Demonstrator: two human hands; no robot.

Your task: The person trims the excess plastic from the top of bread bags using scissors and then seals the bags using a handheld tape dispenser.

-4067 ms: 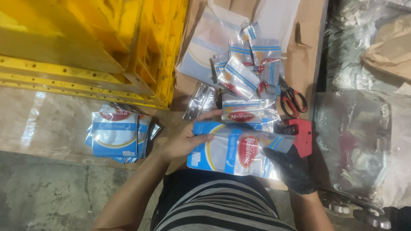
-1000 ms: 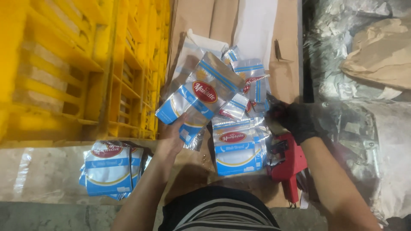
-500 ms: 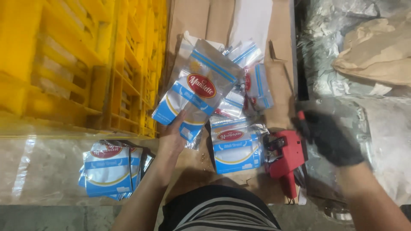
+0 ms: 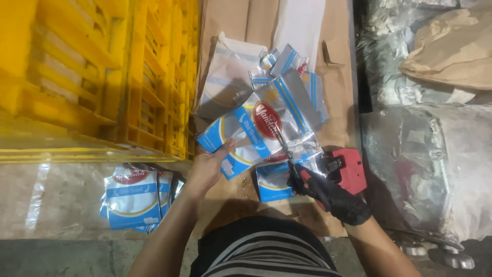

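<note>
Foil pouch point(image 4: 266, 125), blue and silver with a red oval, is held up over the cardboard point(image 4: 338, 82) by the left hand point(image 4: 210, 166). Its fingers point(image 4: 227, 150) are curled shut on the pouch's lower left corner, thumb on the printed face. The right hand point(image 4: 330, 195), in a black glove, is closed round red-handled scissors point(image 4: 287, 154), whose blades run up across the pouch just right of the left fingers.

By its look the pouch is light, thin and floppy: it sags and creases away from the pinched corner, and the glossy film is likely slippery. A grip at a sealed edge or corner, where the film is doubled and stiffer, seems the surest; a hold in the middle would only crumple it. Scissor blades could slide on such film unless it is kept taut.

Under and beyond the fingers lie more pouches point(image 4: 279, 182) in a loose heap, with a clear bag point(image 4: 225, 77) past them. A red tool point(image 4: 348, 169) sits just right of the gloved fingers. A second stack point(image 4: 136, 197) lies well left of the left hand, on plastic sheet, and yellow crates point(image 4: 92, 72) stand beyond that.
</note>
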